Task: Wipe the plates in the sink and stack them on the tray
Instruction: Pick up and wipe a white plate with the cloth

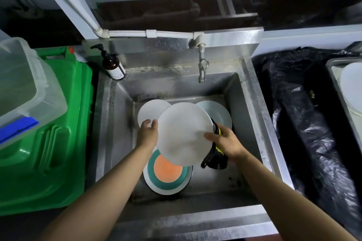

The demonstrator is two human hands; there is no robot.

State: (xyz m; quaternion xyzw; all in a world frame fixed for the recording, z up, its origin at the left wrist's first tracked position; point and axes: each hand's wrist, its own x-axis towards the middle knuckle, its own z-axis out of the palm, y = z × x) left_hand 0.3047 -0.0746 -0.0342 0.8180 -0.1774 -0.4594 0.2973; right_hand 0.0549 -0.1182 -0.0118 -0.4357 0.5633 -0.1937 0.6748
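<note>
White plate (pixel 184 133) held over the sink (pixel 242 103): left hand (pixel 147 133) grips its 9 o'clock rim; right hand (pixel 223 141) at 4 o'clock clasps rim plus black-yellow cloth (pixel 215 159). Pump bottle (pixel 112 65) at 11 o'clock, label unreadable. Tray (pixel 333 76) at 3 o'clock.

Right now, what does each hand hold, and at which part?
Both hold the white plate: left hand at its left rim, right hand at its right rim, thumb on top, with a black-and-yellow cloth underneath.
</note>
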